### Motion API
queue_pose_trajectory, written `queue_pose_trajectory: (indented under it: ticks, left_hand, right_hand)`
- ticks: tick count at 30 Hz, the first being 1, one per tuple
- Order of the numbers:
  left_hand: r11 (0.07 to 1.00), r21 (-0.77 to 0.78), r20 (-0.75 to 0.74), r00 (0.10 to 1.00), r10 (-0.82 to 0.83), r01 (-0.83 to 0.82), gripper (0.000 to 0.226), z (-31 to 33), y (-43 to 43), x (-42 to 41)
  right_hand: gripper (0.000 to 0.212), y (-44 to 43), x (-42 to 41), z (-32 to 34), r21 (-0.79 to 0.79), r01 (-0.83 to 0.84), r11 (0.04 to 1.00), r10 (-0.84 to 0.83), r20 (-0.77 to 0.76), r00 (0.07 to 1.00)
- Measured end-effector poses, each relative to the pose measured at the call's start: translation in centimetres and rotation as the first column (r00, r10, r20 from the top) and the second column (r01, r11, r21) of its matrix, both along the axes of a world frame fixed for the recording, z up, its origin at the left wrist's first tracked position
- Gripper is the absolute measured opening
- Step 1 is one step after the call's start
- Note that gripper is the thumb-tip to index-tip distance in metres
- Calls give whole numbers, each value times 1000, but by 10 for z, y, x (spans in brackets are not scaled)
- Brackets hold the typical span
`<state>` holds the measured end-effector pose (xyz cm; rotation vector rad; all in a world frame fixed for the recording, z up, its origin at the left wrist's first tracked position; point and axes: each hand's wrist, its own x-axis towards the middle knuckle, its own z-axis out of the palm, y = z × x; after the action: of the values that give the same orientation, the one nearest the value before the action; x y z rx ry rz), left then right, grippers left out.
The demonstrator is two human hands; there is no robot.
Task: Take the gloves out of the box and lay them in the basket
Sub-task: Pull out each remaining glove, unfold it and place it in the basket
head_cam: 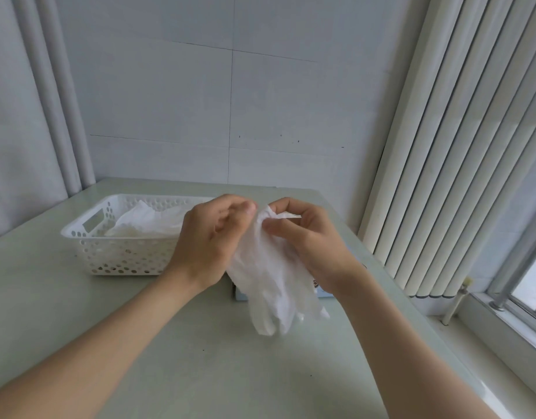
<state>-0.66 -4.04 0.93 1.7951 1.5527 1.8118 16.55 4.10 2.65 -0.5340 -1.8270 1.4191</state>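
Here, at mid-frame, I hold a white glove [272, 282] by its cuff: my left hand [212, 237] pinches the top edge with curled fingers [248, 208], and my right hand [309, 246] grips just beside. I hold it high, I judge, so it hangs clear of the box [239, 294] beneath. Its long axis runs near-vertical, cuff up, tips toward the desk [170, 343]. The basket [88, 237], at left, holds other gloves [145, 222].

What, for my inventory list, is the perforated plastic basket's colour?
White perforated plastic basket, head view.
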Motion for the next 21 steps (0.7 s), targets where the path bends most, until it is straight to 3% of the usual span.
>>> queue_pose_trajectory:
  ticks: [5,9,13,15,18,21]
  left_hand:
    - [998,-23,128,990,53,-51,11,4,4,-5]
    - [998,-57,178,984,33,-23,3,8,6,-17]
    - [992,-60,163,980,117,-108,10,6,11,-32]
    - [991,-41,182,974,131,-125,13,9,9,-39]
    - [990,15,241,962,131,-138,17,14,8,-46]
    - [990,15,321,939,125,-137,13,20,5,-60]
  right_hand:
    - [10,-1,-2,-1,20,51,998,-52,48,997]
    - [15,0,-2,-4,-2,41,999,-40,140,989]
    - [24,0,0,-3,32,64,997,-70,290,955]
    - [32,0,-3,-2,-35,28,999,-20,210,977]
    - [25,4,-14,3,-233,-7,973,11,15,1000]
    - [54,12,-31,8,-321,25,947,-24,5,1000]
